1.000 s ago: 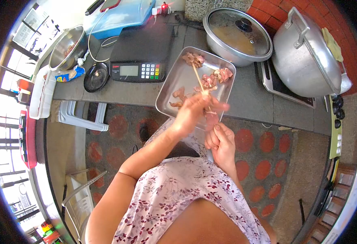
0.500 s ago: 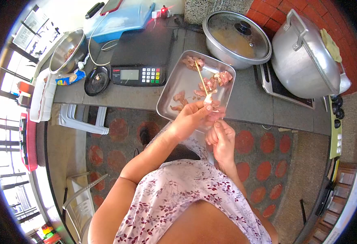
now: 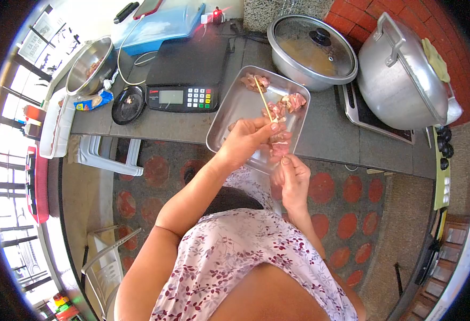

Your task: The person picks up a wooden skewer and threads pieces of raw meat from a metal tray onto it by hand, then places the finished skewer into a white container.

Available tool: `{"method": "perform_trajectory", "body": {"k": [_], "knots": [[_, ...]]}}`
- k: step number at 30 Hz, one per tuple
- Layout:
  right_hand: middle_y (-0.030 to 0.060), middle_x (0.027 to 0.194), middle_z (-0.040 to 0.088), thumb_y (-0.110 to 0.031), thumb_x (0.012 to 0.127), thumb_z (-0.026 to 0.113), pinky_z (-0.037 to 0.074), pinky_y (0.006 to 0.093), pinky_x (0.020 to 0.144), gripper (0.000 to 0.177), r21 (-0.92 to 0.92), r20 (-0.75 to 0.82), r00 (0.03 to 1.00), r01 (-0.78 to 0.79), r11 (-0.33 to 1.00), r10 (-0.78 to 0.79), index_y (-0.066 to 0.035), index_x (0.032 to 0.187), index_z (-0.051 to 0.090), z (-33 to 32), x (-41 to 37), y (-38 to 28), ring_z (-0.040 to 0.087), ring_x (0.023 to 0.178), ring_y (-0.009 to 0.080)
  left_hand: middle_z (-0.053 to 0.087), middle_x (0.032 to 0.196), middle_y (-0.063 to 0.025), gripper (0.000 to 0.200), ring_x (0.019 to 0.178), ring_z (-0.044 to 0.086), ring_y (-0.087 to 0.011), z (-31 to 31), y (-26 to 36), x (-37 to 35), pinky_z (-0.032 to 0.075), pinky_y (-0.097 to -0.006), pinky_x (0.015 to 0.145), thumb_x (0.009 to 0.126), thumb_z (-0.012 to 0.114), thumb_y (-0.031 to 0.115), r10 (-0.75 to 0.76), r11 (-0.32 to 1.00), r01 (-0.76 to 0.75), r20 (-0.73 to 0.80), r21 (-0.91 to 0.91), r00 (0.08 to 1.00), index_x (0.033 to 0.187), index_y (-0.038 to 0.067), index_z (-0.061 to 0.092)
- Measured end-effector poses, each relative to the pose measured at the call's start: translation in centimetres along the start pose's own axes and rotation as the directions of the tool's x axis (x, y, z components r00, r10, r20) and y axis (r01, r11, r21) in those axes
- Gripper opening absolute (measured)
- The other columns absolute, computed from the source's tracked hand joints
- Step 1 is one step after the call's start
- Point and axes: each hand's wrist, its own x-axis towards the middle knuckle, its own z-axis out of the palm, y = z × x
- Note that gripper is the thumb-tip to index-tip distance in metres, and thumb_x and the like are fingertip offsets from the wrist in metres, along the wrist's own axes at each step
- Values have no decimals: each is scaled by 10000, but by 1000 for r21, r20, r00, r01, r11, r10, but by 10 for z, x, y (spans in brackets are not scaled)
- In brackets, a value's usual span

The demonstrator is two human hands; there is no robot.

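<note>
Stainless-steel rectangular tray [image 3: 234, 109] on the grey counter [image 3: 326, 128] serves as my reference. Change noted against half a second ago: the left hand [image 3: 248, 140] has lifted from the tray's near edge to over its near half. The pink meat pieces [image 3: 281, 147] it covered then now show strung between the two hands, so the threaded stack sits lower on the thin wooden skewer [image 3: 261, 93]. Its fingers [image 3: 271, 127] are narrow, thumb and forefinger pinched on the skewer just above the stack, with the stick's free end slanting up over the tray's middle. The right hand [image 3: 293, 179], just off the tray's near edge, is curled into a fist under the stack. I judge it grips the skewer's lower end, though that end is hidden. Loose raw meat chunks [image 3: 293, 100] lie in the tray's far corner. A black digital scale [image 3: 184, 95] stands left of the tray, and a lidded steel pot [image 3: 312, 45] sits beyond it.
</note>
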Motion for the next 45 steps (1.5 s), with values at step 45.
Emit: {"method": "perform_trajectory", "body": {"k": [45], "knots": [[24, 626, 501, -136, 944, 473, 380, 262, 539, 194, -660, -42, 954, 197, 725, -297, 8, 871, 580, 17, 27, -5, 458, 593, 82, 669, 729, -67, 361, 545, 596, -78, -16, 35, 22, 416, -194, 405, 941, 544, 308, -73, 895, 116, -114, 431, 991, 924, -23, 685]]}}
